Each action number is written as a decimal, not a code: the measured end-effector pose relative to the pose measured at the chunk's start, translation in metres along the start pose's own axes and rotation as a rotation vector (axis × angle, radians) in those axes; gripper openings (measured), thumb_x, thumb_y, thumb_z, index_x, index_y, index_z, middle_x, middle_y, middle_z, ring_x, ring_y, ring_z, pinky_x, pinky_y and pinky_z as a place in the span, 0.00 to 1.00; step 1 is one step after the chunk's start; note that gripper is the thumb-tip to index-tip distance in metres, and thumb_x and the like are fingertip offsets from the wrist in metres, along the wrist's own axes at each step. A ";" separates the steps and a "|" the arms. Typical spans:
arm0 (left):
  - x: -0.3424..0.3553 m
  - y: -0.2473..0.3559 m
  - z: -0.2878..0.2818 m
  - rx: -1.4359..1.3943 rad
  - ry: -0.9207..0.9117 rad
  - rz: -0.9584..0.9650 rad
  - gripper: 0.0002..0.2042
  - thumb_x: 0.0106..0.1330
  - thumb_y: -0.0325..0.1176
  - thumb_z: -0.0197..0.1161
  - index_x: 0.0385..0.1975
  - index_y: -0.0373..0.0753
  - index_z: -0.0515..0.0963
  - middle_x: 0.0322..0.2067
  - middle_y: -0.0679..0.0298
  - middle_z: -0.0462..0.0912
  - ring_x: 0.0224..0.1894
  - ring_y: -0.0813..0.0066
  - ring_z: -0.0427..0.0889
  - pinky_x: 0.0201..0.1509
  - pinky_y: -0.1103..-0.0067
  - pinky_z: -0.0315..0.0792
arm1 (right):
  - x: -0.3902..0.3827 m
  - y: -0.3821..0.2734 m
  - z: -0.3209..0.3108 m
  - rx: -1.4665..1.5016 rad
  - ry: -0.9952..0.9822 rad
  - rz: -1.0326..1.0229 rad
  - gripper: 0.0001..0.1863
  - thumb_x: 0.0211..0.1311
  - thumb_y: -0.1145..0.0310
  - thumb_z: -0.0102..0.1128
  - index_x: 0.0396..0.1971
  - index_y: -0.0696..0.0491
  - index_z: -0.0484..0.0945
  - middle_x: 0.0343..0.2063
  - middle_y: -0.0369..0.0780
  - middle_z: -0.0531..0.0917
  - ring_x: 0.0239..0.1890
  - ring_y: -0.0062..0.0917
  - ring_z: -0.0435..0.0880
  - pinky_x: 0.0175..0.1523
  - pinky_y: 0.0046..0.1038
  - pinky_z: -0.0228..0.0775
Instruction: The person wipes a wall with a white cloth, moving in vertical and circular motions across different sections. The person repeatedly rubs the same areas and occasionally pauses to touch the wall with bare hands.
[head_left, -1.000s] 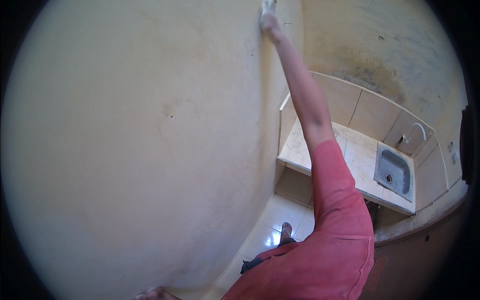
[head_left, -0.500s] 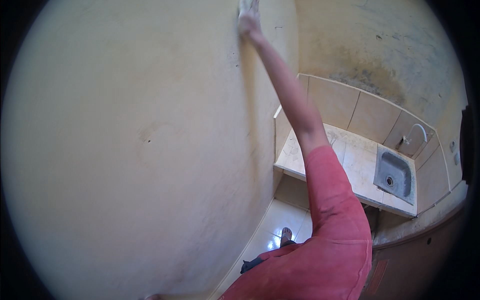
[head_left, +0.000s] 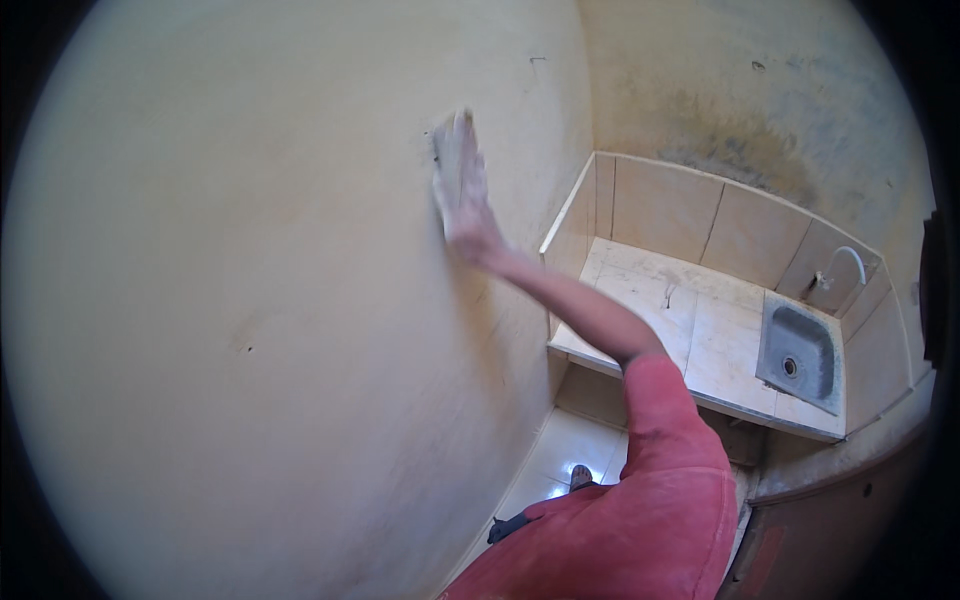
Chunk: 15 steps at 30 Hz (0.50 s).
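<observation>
My right hand, blurred by movement, is up against the pale plaster wall, pressing a whitish flat thing to it; I cannot make out what this is. Its fingers point upward along the thing, and a shadow falls below the arm. My bare forearm rises from a red sleeve on the right side. My left hand is out of the picture.
A tiled counter with tiled backsplash fills the corner at right, holding a grey sink under a white curved tap. Above it is a stained wall. A brown door-like panel stands lower right; my foot is on the tiled floor.
My right hand has swept down and leftward along the wall from the top of the picture, bending the arm lower. My left hand, partly showing at the bottom edge earlier, has left the view.
</observation>
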<state>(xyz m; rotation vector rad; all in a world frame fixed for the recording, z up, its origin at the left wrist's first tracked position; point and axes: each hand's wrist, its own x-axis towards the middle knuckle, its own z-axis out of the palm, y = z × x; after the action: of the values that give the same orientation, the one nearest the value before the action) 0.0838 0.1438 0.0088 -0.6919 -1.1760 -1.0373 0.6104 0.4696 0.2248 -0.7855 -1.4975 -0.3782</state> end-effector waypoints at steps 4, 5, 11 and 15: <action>0.004 0.046 0.003 -0.019 0.024 0.052 0.27 0.79 0.44 0.29 0.71 0.33 0.55 0.70 0.40 0.56 0.70 0.41 0.56 0.69 0.46 0.49 | 0.146 0.132 -0.006 -0.242 0.211 -0.031 0.32 0.76 0.60 0.38 0.75 0.53 0.46 0.76 0.49 0.37 0.78 0.45 0.36 0.77 0.47 0.29; 0.000 0.065 0.014 -0.054 0.031 0.042 0.27 0.79 0.44 0.29 0.71 0.33 0.55 0.69 0.40 0.57 0.70 0.41 0.57 0.69 0.45 0.50 | 0.198 0.199 -0.022 -0.453 0.245 -0.119 0.32 0.75 0.64 0.39 0.74 0.58 0.48 0.75 0.53 0.40 0.77 0.47 0.38 0.78 0.46 0.31; -0.013 0.132 0.016 -0.010 0.027 0.079 0.27 0.79 0.44 0.29 0.71 0.33 0.55 0.69 0.40 0.57 0.70 0.40 0.57 0.68 0.45 0.50 | 0.174 0.194 -0.013 -0.065 0.183 -0.045 0.32 0.77 0.60 0.35 0.76 0.53 0.45 0.76 0.49 0.37 0.78 0.43 0.36 0.78 0.46 0.27; 0.032 0.159 0.055 0.006 0.090 0.296 0.27 0.79 0.43 0.29 0.70 0.33 0.55 0.67 0.40 0.59 0.69 0.40 0.59 0.68 0.44 0.52 | 0.003 0.110 -0.029 0.027 -0.004 0.006 0.35 0.69 0.70 0.41 0.76 0.52 0.47 0.77 0.47 0.36 0.78 0.44 0.32 0.77 0.47 0.25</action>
<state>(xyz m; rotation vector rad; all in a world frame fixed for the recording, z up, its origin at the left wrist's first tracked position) 0.2090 0.2458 0.0666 -0.7804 -0.9642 -0.8068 0.7054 0.5289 0.2054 -0.7698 -1.5007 -0.3514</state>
